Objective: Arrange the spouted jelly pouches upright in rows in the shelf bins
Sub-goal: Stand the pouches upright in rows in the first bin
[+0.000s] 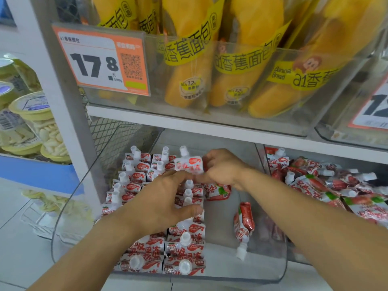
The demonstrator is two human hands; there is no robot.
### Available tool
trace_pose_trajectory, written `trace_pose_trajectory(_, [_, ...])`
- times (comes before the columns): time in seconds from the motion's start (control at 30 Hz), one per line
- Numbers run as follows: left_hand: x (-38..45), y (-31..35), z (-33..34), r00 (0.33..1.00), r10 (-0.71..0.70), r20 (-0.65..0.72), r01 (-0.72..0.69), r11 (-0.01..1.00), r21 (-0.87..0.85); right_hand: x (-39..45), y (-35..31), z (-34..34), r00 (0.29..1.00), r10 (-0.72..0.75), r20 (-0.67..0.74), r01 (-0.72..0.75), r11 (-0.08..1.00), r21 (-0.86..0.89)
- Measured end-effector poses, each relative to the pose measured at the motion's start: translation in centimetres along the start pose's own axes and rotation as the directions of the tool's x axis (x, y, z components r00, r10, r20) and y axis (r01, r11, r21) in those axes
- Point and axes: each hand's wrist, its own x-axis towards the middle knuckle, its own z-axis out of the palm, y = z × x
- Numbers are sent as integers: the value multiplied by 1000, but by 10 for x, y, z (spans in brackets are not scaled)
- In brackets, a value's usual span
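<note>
A clear plastic shelf bin point(273, 267) holds red-and-white spouted jelly pouches. Upright rows of pouches point(144, 171) fill its left side, spouts up. My right hand point(222, 166) grips one pouch point(190, 164) upright above the rows near the back. My left hand point(165, 198) lies with straight fingers on the tops of the standing pouches in the middle of the rows. One loose pouch point(243, 227) lies spout-down in the bare right part of the bin. Another pouch point(218, 192) lies flat under my right wrist.
A second bin point(260, 156) to the right holds a loose heap of the same pouches point(327, 185). The shelf above carries bins of yellow banana bread packs point(189, 59) and a price tag point(100, 59). Tubs of white snacks point(35, 122) stand on the left shelf.
</note>
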Motion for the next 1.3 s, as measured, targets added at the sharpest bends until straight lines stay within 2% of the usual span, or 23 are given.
trace_pose_trajectory(0.07, [6,3,0,994,4,-107,-2,1000,23,8,2,-2,984,-14,179,26,998,-64])
trace_pose_trajectory(0.13, [17,4,-1,973,32,-230,-21,998,52,12,5,-11,963,-21,269,44,996,-80])
trace_pose_trajectory(0.17, [24,4,-3,969,39,-244,-26,998,59,13,6,-17,956,-18,292,53,992,-111])
trace_pose_trajectory(0.27, [44,0,-6,996,-21,-89,27,997,68,17,4,-27,946,-14,323,126,937,-326])
trace_pose_trajectory(0.33, [52,-2,-7,999,-46,9,46,999,12,19,2,-27,945,3,328,161,866,-473])
trace_pose_trajectory(0.43, [57,-5,-12,997,-60,51,61,998,-11,24,8,-23,947,134,292,114,712,-693])
trace_pose_trajectory(0.6, [55,-10,-18,989,-46,142,42,999,29,16,8,-16,925,279,259,86,511,-856])
trace_pose_trajectory(0.67, [56,-12,-19,986,-44,160,37,998,44,7,3,-16,954,210,216,98,465,-880])
trace_pose_trajectory(0.77, [56,-15,-19,983,-53,175,50,999,20,-11,-3,-23,994,-2,106,98,399,-912])
trace_pose_trajectory(0.83, [54,-17,-20,980,-73,184,73,997,4,-19,-6,-30,995,-99,10,52,422,-905])
trace_pose_trajectory(0.9, [53,-17,-21,979,-87,184,89,996,-5,-20,-5,-34,980,-174,-93,4,492,-871])
trace_pose_trajectory(1.07, [50,-14,-22,980,-87,178,94,995,-34,-7,-8,-28,959,-191,-209,24,791,-611])
trace_pose_trajectory(1.13, [48,-13,-19,987,-87,133,94,994,-49,10,-5,-19,978,-136,-158,55,899,-434])
trace_pose_trajectory(1.17, [47,-12,-18,991,-88,96,94,994,-56,18,-3,-14,992,-102,-79,63,918,-392])
trace_pose_trajectory(1.23, [44,-12,-15,997,-72,27,72,997,-17,27,1,-7,995,-35,94,69,916,-394])
trace_pose_trajectory(1.3, [41,-13,-13,999,-50,-21,51,997,59,30,0,-4,988,-29,153,90,907,-411])
